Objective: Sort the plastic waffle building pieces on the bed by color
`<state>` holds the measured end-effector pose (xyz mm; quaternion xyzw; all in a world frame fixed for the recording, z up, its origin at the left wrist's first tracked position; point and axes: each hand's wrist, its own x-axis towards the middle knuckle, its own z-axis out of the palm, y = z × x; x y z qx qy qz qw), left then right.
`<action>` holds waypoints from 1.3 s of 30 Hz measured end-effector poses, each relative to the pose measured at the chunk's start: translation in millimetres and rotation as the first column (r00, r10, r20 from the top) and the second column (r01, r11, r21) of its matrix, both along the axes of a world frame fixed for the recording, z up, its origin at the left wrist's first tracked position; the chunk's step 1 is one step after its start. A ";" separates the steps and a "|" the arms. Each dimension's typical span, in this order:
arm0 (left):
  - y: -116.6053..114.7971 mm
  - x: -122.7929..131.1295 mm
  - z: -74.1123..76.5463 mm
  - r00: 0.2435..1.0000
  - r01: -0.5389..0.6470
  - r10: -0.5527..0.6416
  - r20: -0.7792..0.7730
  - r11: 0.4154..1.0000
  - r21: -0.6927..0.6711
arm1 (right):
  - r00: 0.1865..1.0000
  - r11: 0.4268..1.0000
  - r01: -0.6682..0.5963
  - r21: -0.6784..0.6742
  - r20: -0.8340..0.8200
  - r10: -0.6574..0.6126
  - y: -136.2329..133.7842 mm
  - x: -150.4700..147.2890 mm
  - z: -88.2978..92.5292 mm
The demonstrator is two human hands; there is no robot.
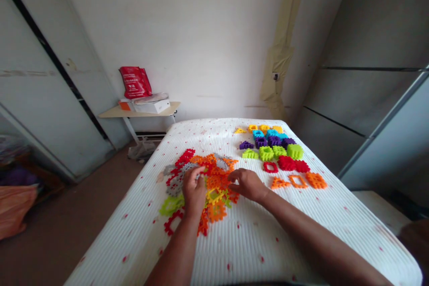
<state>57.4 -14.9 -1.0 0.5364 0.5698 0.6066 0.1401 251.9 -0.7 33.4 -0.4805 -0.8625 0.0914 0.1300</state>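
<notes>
A loose pile of flat plastic interlocking tiles (214,178) in orange, red, grey, yellow and lime lies in the middle of a white quilted bed (254,241). My left hand (193,187) rests on the pile's left part, fingers curled round a grey tile (187,172). My right hand (246,183) lies on the pile's right edge, fingers bent and pinching at an orange tile (221,182). Beyond my right hand, tiles are laid out in rows by colour: yellow, blue, purple, lime, red (284,163) and orange (298,181).
A small shelf table (140,111) with a white box and a red bag (135,82) stands against the far wall, left of the bed. Grey cabinet panels line both sides of the room. Cloth bundles lie on the brown floor at far left.
</notes>
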 end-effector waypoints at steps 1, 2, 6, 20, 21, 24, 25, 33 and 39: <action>-0.3 0.8 0.3 1.000 0.015 -0.015 -0.019 1.000 0.006 | 1.000 1.000 -0.019 -0.004 0.004 0.019 -5.8 -4.1 -2.4; -0.3 1.5 0.1 0.999 0.032 -0.031 -0.040 0.999 0.009 | 0.999 0.999 -0.034 -0.005 0.013 0.034 -10.3 -8.1 -4.1; 1.0 3.6 -3.0 0.991 0.075 -0.073 -0.113 0.997 0.010 | 0.993 0.999 -0.037 -0.006 0.115 0.037 -19.2 -22.6 -6.1; 0.7 7.1 -4.1 0.959 0.153 -0.154 -0.238 0.988 -0.022 | 0.996 1.000 -0.008 -0.029 0.090 0.010 -12.6 -33.6 -11.7; 0.4 7.4 -4.2 0.955 0.160 -0.159 -0.250 0.987 -0.018 | 0.998 1.000 0.003 -0.026 0.058 -0.001 -10.8 -31.2 -11.5; -1.3 9.7 -3.7 0.934 0.215 -0.207 -0.292 0.977 -0.006 | 0.995 0.998 0.053 -0.033 -0.080 -0.056 -4.7 -21.3 -6.1; -2.2 10.8 -3.1 0.923 0.239 -0.227 -0.309 0.971 -0.001 | 0.986 0.996 0.075 -0.048 -0.146 -0.081 -2.3 -17.4 -3.7; -12.2 22.0 4.3 0.804 0.371 -0.318 -0.503 0.929 0.006 | 0.583 0.867 0.070 -0.493 -0.685 -0.436 20.6 1.5 -11.4; -17.8 28.2 8.2 0.707 0.412 -0.311 -0.635 0.911 0.013 | 0.492 0.817 0.061 -0.573 -0.695 -0.524 19.8 -3.5 -15.5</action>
